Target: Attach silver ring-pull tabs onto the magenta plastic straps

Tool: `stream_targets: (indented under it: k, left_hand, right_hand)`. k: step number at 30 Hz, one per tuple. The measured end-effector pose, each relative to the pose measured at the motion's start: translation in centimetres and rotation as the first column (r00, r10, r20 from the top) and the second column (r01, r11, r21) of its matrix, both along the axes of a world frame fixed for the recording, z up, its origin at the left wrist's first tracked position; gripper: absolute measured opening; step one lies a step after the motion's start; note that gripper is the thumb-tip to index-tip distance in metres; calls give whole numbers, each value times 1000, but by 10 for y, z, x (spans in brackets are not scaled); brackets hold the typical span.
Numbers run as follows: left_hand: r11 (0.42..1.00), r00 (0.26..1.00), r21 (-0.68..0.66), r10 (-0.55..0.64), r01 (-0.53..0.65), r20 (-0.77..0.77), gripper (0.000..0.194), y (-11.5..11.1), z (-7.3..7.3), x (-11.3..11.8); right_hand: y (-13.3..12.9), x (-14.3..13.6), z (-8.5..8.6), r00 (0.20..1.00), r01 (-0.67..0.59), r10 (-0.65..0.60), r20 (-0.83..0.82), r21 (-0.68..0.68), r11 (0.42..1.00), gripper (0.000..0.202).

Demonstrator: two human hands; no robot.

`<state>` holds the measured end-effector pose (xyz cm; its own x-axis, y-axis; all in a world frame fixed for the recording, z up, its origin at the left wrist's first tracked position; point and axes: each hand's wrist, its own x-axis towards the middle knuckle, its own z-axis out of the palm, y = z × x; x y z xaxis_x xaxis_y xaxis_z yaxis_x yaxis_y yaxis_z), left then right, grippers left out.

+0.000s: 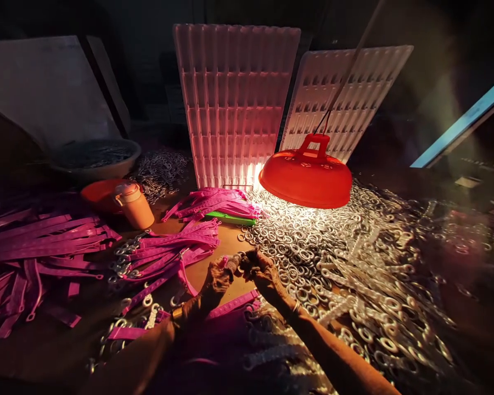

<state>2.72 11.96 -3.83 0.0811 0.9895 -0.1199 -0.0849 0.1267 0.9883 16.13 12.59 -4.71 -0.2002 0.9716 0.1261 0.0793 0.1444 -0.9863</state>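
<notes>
My left hand [220,278] is closed, fingers pinched toward my right hand [264,271], which is also closed. Between the fingertips of both shows what looks like a small metal ring [241,262], dimly lit and partly hidden. A hint of pink lies at the left fingers, too small to name. Left of my left hand is a bundle of magenta straps [189,241], some with rings at their ends. Another magenta strap [234,303] lies below the hands. A broad heap of metal rings [300,247] spreads just right of my right hand.
A red lamp shade [307,178] hangs low over the heap. Two ridged trays, one [234,99] beside another [313,109], stand behind. At left are an orange bottle [135,206], a red bowl [96,196], a wide basin [132,156] and more magenta straps [45,241]. A green object [230,219] lies under straps.
</notes>
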Motion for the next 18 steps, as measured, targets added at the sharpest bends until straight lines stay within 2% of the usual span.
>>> stream_targets:
  k: [4, 8, 13, 15, 18]
  left_hand:
    - [1000, 998, 5, -3, 4, -65, 42, -3, 0, -4]
    - [1000, 999, 2, -11, 12, -40, 39, -6, -5, -4]
    - [990, 993, -82, -118, 115, -29, 38, -8, -7, -4]
    - [983, 987, -94, -160, 159, 1, 37, -7, -6, -9]
    - [969, 973, -95, -225, 228, 45, 40, -4, -5, -18]
  right_hand:
    - [0, 2, 5, 992, -8, 1, 125, 62, 998, 23]
    - [1, 8, 7, 983, -83, 84, 161, -9, 996, 13]
    - [5, 10, -4, 978, -86, 86, 192, -7, 996, 15]
    - [5, 9, -11, 970, -42, 25, 240, 63, 997, 15]
    - [-1, 5, -18, 929, 41, -142, 342, 288, 957, 11]
